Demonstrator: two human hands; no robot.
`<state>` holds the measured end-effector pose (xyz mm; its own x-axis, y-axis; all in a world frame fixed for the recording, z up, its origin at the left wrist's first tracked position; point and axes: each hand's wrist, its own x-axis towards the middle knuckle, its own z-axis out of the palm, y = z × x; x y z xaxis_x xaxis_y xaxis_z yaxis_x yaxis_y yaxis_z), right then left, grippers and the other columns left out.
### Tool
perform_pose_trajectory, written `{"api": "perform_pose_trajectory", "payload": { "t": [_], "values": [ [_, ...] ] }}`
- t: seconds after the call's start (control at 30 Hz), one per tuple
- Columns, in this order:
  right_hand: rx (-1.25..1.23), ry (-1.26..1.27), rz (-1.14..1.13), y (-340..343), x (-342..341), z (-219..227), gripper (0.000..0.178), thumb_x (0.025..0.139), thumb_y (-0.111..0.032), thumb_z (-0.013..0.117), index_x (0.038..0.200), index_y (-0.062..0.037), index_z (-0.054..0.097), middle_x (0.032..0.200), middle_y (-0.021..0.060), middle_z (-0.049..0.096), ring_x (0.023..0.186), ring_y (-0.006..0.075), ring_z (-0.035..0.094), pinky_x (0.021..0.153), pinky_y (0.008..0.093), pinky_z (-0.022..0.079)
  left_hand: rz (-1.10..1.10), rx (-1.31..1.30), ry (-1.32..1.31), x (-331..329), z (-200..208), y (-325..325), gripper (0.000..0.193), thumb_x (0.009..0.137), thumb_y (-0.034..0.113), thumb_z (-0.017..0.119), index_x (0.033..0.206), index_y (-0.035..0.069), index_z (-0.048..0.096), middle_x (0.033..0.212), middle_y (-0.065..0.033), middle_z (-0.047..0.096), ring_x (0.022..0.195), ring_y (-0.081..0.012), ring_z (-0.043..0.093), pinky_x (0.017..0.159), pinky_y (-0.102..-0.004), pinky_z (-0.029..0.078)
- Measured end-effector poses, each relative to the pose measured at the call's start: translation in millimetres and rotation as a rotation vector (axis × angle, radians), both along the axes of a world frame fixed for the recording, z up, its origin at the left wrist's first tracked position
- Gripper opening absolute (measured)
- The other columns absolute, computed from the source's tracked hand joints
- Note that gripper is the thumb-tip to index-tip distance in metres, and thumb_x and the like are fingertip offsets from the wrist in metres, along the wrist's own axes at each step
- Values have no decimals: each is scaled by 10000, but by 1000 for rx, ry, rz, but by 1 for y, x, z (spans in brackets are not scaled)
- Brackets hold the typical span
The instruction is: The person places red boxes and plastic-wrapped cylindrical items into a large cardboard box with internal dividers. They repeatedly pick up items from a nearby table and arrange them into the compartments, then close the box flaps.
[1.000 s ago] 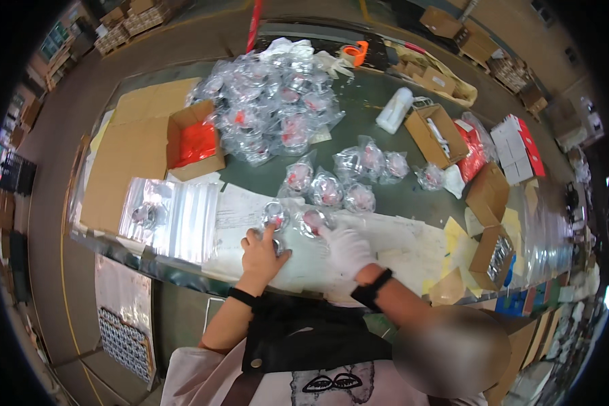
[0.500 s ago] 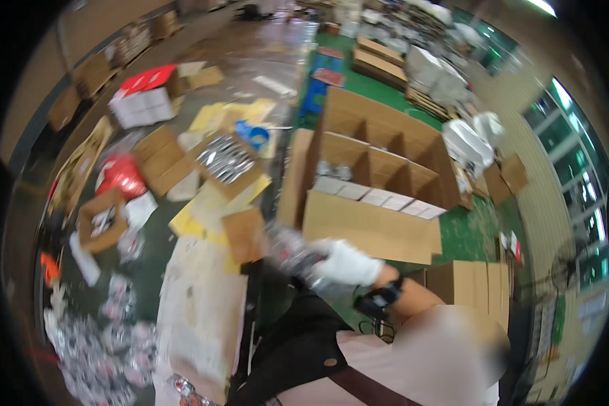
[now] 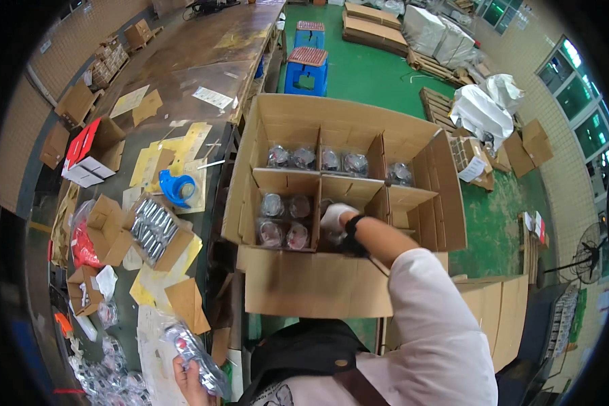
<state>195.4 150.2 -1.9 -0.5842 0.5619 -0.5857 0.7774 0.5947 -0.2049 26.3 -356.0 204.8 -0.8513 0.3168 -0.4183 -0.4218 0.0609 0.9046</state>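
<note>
Gripping bagged parts [image 3: 197, 355], shiny and with a red spot, in the bare left hand [image 3: 193, 387], with fingers wrapped round the near side; held at the bench [image 3: 128, 325] side, outside the carton [image 3: 331, 284]. With the gloved right hand [image 3: 335, 218], down in the front middle compartment; too hidden there to tell, gripping or loose. Around it in the carton: four packs [image 3: 298, 235] at front left, two each at back left and back middle, at least one at back right. Step, as judged: setting packs into compartments, front middle in work. Needed next, as judged: lift the right hand clear of the dividers [image 3: 284, 181], then bring the left-hand load across without snagging the film. Farther out, on the bench: a pile [image 3: 111, 379] of similar packs, a box of metal tubes [image 3: 154, 230], a blue tape dispenser [image 3: 176, 188]. Beyond: blue stools [image 3: 308, 55].
</note>
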Motion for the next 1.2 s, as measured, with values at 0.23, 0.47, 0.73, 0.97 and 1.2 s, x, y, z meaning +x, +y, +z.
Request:
{"api": "perform_pose_trajectory", "payload": {
  "t": [0.23, 0.47, 0.73, 0.97, 1.2],
  "values": [
    [-167, 201, -195, -32, -9, 89, 475, 660, -328, 712, 959, 39, 672, 933, 235, 686, 898, 360, 674, 796, 399, 549, -235, -110, 59, 23, 59, 73, 259, 896, 129, 598, 1135, 53, 529, 997, -48, 601, 845, -111, 566, 752, -253, 468],
    [-294, 322, -287, -18, 29, 86, 531, 726, -291, 687, 1110, 69, 614, 1033, 264, 651, 961, 401, 634, 836, 413, 517, -1088, -164, 199, 15, 68, 285, 266, 895, 185, 671, 1101, 50, 570, 1031, -8, 592, 920, -78, 538, 786, -235, 441],
    [-270, 1752, -1226, -87, 206, 231, 187, 972, -106, 509, 1136, -35, 565, 1031, 126, 631, 916, 227, 657, 799, 369, 561, -1200, -605, -136, 124, -100, 470, 304, 911, 263, 600, 1045, -10, 610, 907, -94, 639, 819, -219, 621, 706, -376, 516],
    [-229, 1481, -1766, -186, 262, 154, 141, 938, -50, 554, 1069, -39, 604, 947, 89, 640, 834, 196, 658, 756, 336, 571, -1585, -662, 376, 170, -189, 456, 825, 813, 376, 682, 1418, -1, 267, 1308, -358, 401, 1210, -463, 450, 1033, -509, 362],
    [-190, 1375, -1625, -175, 244, 155, 159, 923, -18, 559, 1076, -20, 600, 957, 78, 642, 852, 173, 655, 769, 302, 556, -2253, -941, 705, 173, -180, 434, 842, 953, 530, 374, 1520, 46, -17, 1569, -237, -104, 1448, -439, 21, 1160, -516, 119]
  ]
}}
